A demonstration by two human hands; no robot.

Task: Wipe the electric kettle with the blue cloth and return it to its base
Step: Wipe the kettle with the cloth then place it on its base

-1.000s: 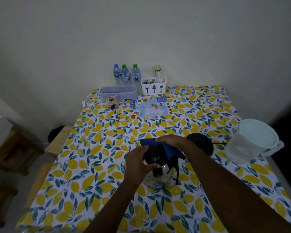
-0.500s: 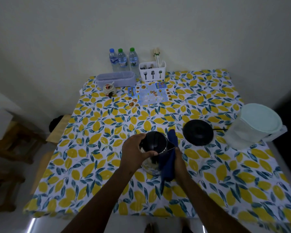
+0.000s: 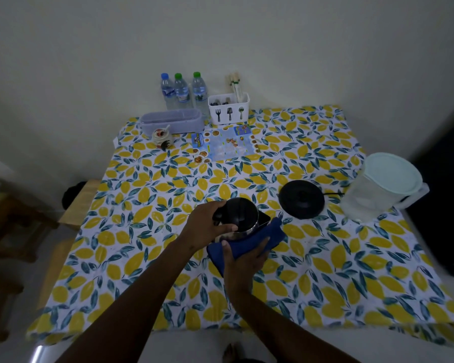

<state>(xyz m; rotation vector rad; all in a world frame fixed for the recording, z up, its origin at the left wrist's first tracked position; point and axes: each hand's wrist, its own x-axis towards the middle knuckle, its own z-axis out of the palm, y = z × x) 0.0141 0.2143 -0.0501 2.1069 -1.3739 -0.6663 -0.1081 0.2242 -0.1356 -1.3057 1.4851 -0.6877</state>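
Left fingers [image 3: 222, 227] around kettle [image 3: 237, 216], right fingers [image 3: 262, 244] pressing blue cloth [image 3: 247, 241] against it

Three water bottles [image 3: 183, 90], one kettle [image 3: 237, 216], one base [image 3: 301, 199], one blue cloth [image 3: 249, 242], one pitcher [image 3: 383, 186], two hands [image 3: 204, 229]

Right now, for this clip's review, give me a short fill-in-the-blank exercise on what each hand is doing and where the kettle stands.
1. The left hand grips the kettle by its ____.
2. The right hand presses the ____ cloth against the kettle's side.
3. The round black base has ____ standing on it.
4. At the table's far edge stand ____ water bottles.

Missing words: top; blue; nothing; three
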